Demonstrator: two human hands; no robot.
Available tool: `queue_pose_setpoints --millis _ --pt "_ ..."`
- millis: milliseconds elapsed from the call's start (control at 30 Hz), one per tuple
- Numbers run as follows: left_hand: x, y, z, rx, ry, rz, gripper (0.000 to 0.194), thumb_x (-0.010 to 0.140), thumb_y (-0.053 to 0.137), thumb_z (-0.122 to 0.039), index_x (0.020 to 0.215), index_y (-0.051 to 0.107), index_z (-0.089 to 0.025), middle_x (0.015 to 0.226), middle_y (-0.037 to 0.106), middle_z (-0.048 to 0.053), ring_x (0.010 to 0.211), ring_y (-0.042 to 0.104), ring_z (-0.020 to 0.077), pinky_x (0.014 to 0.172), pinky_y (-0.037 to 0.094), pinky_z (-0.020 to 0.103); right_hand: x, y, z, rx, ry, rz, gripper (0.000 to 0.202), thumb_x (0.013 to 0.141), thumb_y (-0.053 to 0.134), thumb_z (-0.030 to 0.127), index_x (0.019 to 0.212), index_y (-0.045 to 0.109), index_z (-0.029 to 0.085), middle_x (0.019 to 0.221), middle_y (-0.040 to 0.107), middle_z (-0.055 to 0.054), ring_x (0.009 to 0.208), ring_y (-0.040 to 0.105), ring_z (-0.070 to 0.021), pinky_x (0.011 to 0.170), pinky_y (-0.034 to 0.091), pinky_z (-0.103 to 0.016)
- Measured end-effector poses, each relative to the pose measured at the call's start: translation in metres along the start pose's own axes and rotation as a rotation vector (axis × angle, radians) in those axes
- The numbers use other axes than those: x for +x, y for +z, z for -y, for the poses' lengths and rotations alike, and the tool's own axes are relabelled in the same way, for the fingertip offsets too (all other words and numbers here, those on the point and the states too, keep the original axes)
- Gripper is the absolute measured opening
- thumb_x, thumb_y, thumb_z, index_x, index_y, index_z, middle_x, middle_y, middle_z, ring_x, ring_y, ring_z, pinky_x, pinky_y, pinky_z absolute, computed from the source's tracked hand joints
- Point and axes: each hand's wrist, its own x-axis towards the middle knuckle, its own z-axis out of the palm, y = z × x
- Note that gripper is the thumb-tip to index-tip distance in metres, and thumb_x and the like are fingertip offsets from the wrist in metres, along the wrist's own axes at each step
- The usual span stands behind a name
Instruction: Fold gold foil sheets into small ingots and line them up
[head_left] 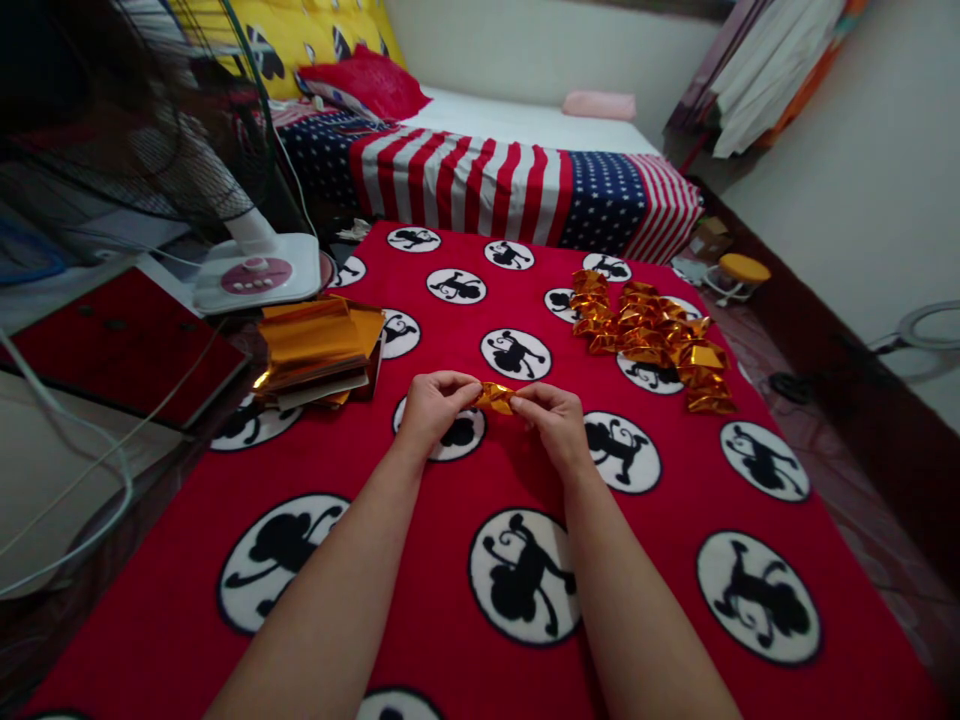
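Observation:
Between my two hands is a small folded piece of shiny gold foil paper (496,397), held just above the red cloth (420,520). My left hand (435,405) pinches its left end between thumb and fingers. The right end is pinched by my right hand (553,420). To the left lies a stack of flat gold foil sheets (315,345), some with pale undersides showing. A group of folded gold foil pieces (649,330) rests in uneven rows on the cloth, farther off to the right.
A fan with a white base (259,270) stands at the left beside a dark red panel (124,335). White cables (112,450) loop at the left edge. Beyond the cloth is a bed with a striped, starred cover (480,185). A yellow stool (742,268) sits at the right.

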Motion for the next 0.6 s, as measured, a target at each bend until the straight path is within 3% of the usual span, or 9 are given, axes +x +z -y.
queue_pose_setpoints --millis 200,400,600 --pt "0.0006 -0.0031 -0.0011 0.192 0.146 0.028 0.015 0.071 0.07 -0.027 0.076 0.074 -0.014 0.072 0.073 0.006 0.066 0.066 0.0165 0.061 0.05 0.024 0.0011 -0.002 -0.0031 -0.132 -0.088 -0.002 0.015 0.074 0.067 0.032 0.069 0.065 0.017 0.053 0.053 0.003 0.046 0.043 -0.01 0.043 0.03 -0.023" --pt "-0.0044 -0.0015 -0.0081 0.444 0.288 0.011 0.012 0.076 0.065 -0.021 0.083 0.074 -0.017 0.072 0.07 0.003 0.063 0.061 0.0131 0.061 0.046 0.023 0.0024 -0.0028 -0.0062 -0.321 -0.249 -0.083 0.015 0.081 0.065 0.032 0.087 0.07 0.019 0.075 0.066 -0.002 0.061 0.054 -0.014 0.057 0.042 -0.025" --pt "-0.0072 -0.0016 -0.0086 0.522 0.401 0.041 0.016 0.082 0.063 -0.025 0.089 0.077 -0.021 0.079 0.07 0.004 0.071 0.061 0.0141 0.065 0.045 0.024 0.0014 -0.0032 0.0012 -0.395 -0.393 -0.149 0.008 0.08 0.065 0.024 0.076 0.071 0.021 0.075 0.064 -0.003 0.071 0.057 -0.0164 0.067 0.044 -0.028"
